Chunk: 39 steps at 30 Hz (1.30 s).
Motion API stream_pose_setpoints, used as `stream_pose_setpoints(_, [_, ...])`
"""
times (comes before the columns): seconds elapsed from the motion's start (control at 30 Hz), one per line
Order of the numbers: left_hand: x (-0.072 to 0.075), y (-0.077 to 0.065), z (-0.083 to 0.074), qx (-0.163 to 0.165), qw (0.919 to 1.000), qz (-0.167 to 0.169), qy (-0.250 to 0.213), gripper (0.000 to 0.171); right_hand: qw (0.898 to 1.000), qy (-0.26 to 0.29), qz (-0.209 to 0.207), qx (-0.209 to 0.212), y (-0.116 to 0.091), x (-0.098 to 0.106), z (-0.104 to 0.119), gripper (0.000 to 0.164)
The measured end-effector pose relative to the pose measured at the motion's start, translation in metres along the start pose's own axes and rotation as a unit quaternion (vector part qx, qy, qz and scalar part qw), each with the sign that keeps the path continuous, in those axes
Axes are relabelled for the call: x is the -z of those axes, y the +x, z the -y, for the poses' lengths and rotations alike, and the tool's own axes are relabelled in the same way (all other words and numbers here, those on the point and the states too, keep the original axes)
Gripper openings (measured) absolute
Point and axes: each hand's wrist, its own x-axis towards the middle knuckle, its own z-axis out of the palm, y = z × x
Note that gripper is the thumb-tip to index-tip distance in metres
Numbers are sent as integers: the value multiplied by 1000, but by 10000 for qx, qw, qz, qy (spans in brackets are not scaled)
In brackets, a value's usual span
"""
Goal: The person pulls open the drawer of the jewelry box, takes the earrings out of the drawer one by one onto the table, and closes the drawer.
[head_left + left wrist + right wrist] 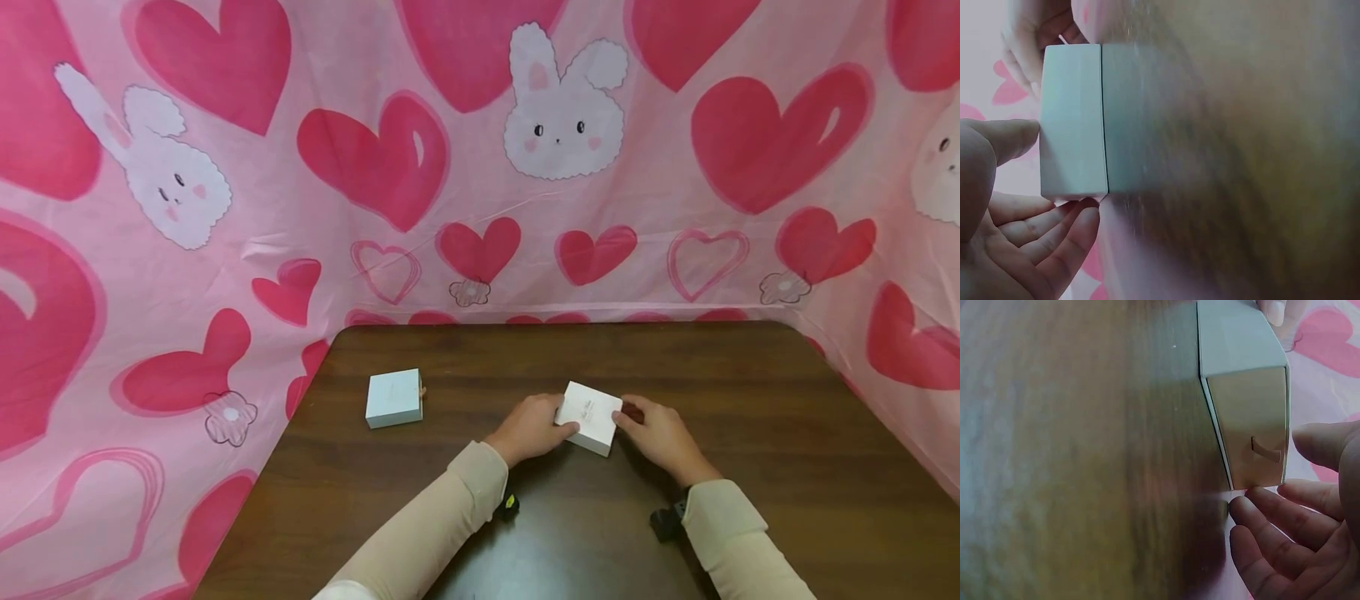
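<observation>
A small white drawer box (588,414) lies on the wooden table with thin dark lettering on its top. Its tan drawer front (1247,419) bears a short ribbon pull tab (1266,450) and faces the right hand in the right wrist view. My left hand (533,427) holds the box at its left end, thumb on the top edge and fingers against the side (1072,125). At the opposite end my right hand (660,435) grips the right corner between thumb and fingers. The drawer appears closed.
A pale blue box (393,398) with a small tan tab on its right side stands on the table (480,358) to the left. Behind the table hangs a pink cloth (645,192) printed with hearts and rabbits. Each wrist carries a dark camera.
</observation>
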Motion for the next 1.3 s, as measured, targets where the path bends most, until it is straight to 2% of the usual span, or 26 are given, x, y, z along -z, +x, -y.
stream_pose_setpoints(0.33, [0, -7, -6, -23, 9999, 115, -81, 34, 9999, 50, 123, -73, -2, 2, 0, 50])
stream_pose_setpoints(0.57, [1, -12, -10, -48, 9998, 200, -43, 38, 9998, -97, 142, 61, -2, 5, -1, 49])
stream_pose_setpoints(0.73, [0, -17, -14, 6, 9997, 218, -57, 38, 9993, -123, 324, 152, -2, 8, -2, 51])
stream_pose_setpoints(1.03, [1, -27, -22, 330, 9992, 233, 9, 50, 9974, -16, 722, 76, -3, 12, 1, 54])
stream_pose_setpoints(1.3, [0, -34, -25, 554, 9981, 234, -159, 46, 9971, -49, 710, 270, -4, 11, 2, 48])
